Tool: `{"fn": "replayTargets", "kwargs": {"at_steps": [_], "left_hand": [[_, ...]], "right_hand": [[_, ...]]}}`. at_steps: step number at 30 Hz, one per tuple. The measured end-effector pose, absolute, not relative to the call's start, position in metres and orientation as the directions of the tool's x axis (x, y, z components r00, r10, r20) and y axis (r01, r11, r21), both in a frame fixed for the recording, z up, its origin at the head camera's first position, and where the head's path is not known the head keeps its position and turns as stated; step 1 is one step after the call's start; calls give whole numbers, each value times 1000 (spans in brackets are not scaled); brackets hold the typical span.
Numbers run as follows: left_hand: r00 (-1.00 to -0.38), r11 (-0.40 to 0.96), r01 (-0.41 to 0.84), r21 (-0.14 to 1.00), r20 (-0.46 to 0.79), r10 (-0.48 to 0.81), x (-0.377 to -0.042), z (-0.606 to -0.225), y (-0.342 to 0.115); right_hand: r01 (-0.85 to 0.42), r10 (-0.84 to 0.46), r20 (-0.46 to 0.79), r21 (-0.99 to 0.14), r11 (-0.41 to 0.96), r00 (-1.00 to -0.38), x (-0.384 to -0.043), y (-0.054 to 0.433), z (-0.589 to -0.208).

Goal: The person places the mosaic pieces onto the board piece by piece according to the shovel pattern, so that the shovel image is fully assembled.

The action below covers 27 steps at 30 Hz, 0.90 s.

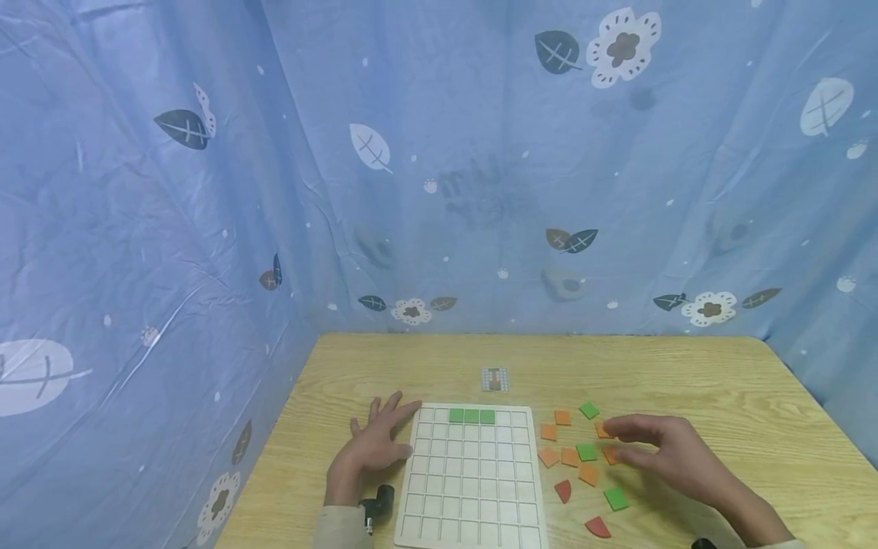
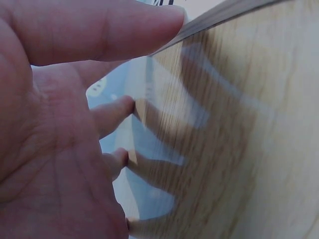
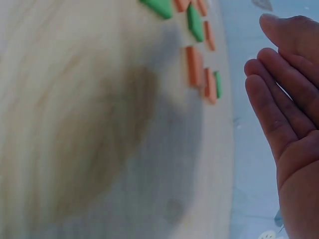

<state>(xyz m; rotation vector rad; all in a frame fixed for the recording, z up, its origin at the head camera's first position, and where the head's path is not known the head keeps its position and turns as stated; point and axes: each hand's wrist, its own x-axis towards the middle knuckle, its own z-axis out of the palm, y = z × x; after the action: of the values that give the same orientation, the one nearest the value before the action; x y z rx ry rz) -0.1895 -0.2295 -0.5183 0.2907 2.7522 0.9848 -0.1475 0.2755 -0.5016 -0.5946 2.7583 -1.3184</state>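
Note:
A white gridded board (image 1: 473, 488) lies flat on the table, with three green square tiles (image 1: 472, 415) side by side in its top row. Along the board's left edge my left hand (image 1: 373, 441) rests with fingers spread; in the left wrist view the thumb (image 2: 149, 32) touches the board's side (image 2: 199, 25). My right hand (image 1: 675, 454) hovers over the loose tiles to the right, thumb and fingers apart with nothing between them. Nearest its fingertips are two orange tiles, one by the index finger (image 1: 602, 430) and one by the thumb (image 1: 610, 456).
Several more orange tiles (image 1: 569, 457), green tiles (image 1: 616, 499) and two red quarter-round pieces (image 1: 563, 491) lie scattered right of the board. A small picture card (image 1: 495, 379) sits beyond it. Blue patterned curtain (image 1: 480, 191) encloses the table's back and sides.

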Motion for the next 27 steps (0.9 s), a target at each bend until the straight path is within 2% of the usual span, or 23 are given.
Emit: {"fn": "replayTargets", "kwargs": {"at_steps": [15, 27], "left_hand": [[-959, 761, 107, 639, -136, 249, -189, -516, -229], [-959, 761, 106, 640, -137, 249, -188, -515, -229]], "right_hand": [[-272, -337, 69, -747, 606, -939, -147, 291, -517], [-297, -318, 105, -699, 651, -942, -149, 288, -526]]}}
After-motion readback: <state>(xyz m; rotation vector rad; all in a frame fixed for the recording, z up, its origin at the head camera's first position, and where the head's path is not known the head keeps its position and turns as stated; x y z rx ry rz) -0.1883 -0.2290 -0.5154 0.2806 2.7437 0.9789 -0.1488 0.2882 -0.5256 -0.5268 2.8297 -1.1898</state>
